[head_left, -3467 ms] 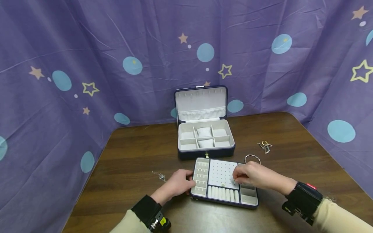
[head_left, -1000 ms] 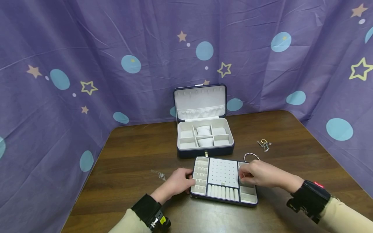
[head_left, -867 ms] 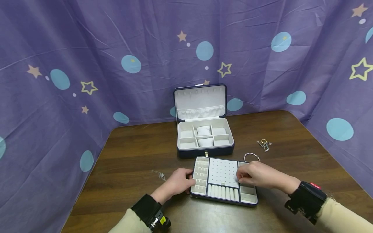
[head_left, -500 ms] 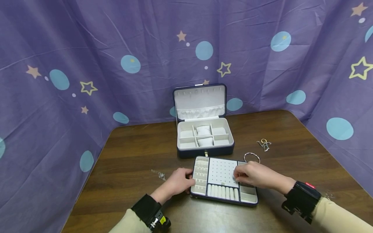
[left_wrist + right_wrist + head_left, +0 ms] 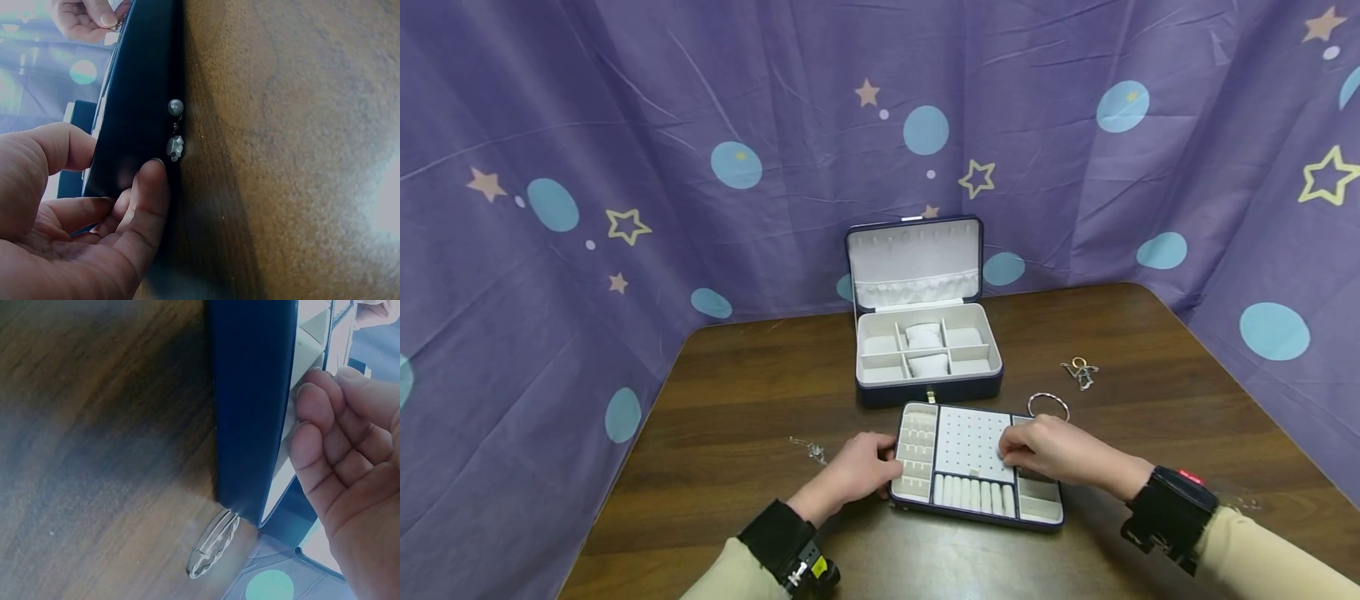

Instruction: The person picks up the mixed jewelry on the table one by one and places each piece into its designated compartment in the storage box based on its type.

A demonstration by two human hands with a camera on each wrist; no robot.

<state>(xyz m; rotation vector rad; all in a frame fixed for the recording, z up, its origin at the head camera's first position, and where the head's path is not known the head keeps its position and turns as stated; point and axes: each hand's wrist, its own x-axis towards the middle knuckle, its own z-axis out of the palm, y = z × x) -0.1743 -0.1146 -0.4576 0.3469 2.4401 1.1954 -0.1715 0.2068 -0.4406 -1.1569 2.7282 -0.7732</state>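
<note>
A navy jewelry tray (image 5: pixel 973 446) lies on the table, with a white dotted earring panel, ring rolls and cream compartments. My left hand (image 5: pixel 859 468) holds its left side, thumb on the rim and fingers around the outer wall. My right hand (image 5: pixel 1041 448) is over the right part of the panel. Between its thumb and index finger it pinches a tiny metallic piece of jewelry (image 5: pixel 329 374), mostly hidden by the fingertips. A pearl earring (image 5: pixel 175 128) lies against the tray's near wall in the left wrist view.
Behind the tray stands an open navy jewelry box (image 5: pixel 928 392) with white cushions. A silver bangle (image 5: pixel 1049 395) lies at the tray's back right corner. Farther right is a pile of chains and a gold ring (image 5: pixel 1080 372); a silver necklace (image 5: pixel 809 449) lies left of my left hand.
My right hand has moved slightly left, from over the right compartments to over the earring panel, its pinch kept. The left hand and tray have stayed put.
</note>
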